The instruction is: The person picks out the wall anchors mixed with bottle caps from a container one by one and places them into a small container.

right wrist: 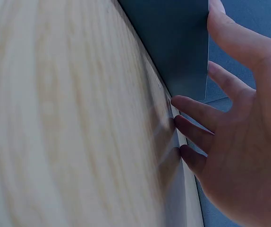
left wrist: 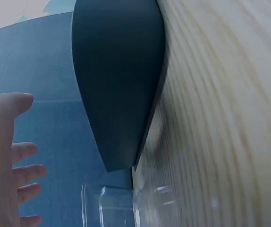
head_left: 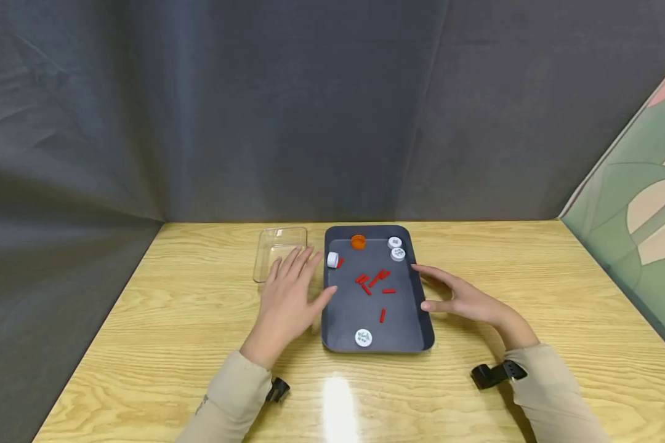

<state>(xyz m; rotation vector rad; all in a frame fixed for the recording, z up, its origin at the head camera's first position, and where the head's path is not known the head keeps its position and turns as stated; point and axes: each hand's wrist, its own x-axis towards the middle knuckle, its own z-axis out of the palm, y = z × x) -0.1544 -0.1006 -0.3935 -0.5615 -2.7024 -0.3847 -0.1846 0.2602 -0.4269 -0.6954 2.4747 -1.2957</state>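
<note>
The grey tray (head_left: 346, 317) lies on the tabletop (head_left: 199, 295) between my hands, its long axis running away from me, a short end facing me. My left hand (head_left: 289, 295) spreads its fingers straight by the left rim, holding nothing; my right hand (head_left: 465, 299) has fingers and thumb well parted at the right rim, also holding nothing, though I cannot tell whether they touch. Inside, red pieces (head_left: 374, 281) point various ways, among white caps (head_left: 398, 254) and an orange cap (head_left: 358, 242). My left fingers partly cover the clear container (head_left: 279, 237).
</note>
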